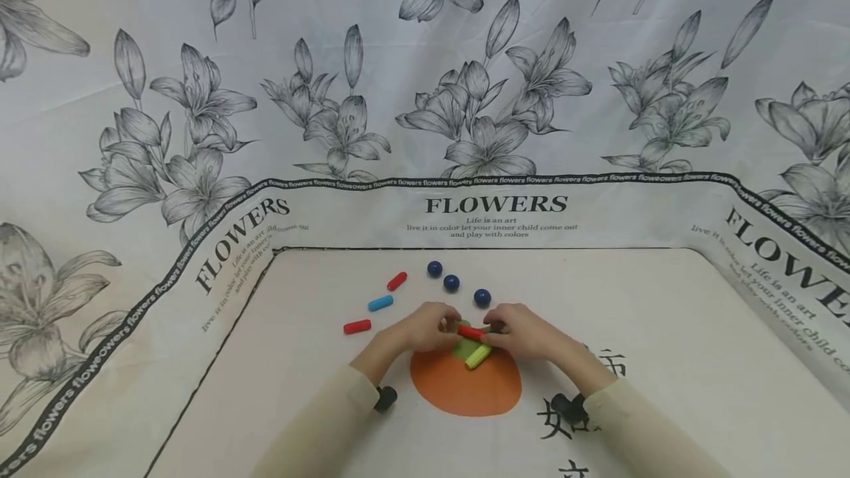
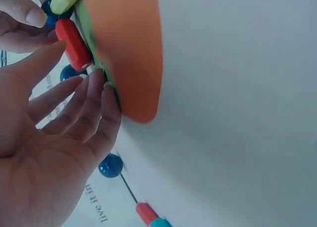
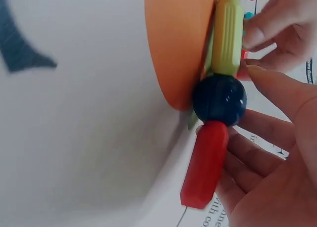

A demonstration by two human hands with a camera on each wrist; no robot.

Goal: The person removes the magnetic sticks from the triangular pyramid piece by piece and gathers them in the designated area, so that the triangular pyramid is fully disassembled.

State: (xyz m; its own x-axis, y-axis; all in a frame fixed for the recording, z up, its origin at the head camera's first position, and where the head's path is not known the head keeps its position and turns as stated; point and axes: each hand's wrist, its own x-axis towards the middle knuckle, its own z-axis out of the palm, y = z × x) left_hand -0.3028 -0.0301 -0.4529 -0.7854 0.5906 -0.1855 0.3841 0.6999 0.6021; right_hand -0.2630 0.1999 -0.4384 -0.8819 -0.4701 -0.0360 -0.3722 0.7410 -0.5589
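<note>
Two hands meet in the middle of the table cloth (image 1: 664, 330), right above the orange circle (image 1: 465, 389) printed on it. The left hand (image 1: 425, 327) and the right hand (image 1: 524, 330) are both on a little chain of toy pieces. In the right wrist view the chain is plain to see: a yellow-green stick (image 3: 228, 36), then a dark blue ball (image 3: 219, 99), then a red stick (image 3: 205, 162), all joined end to end. The right hand's fingers (image 3: 262, 153) curl behind the ball and the red stick and hold them. The left hand's fingers (image 2: 81, 96) are stretched out long, and their tips touch the end of the red stick (image 2: 73, 44). It may be pinching it a bit with the thumb, but the view is too close to be sure.

Behind the hands lie three more blue balls (image 1: 451, 282) in a slanted row. To the left of them lie two red sticks (image 1: 356, 327) and one light blue stick (image 1: 381, 303), all apart from each other
</note>
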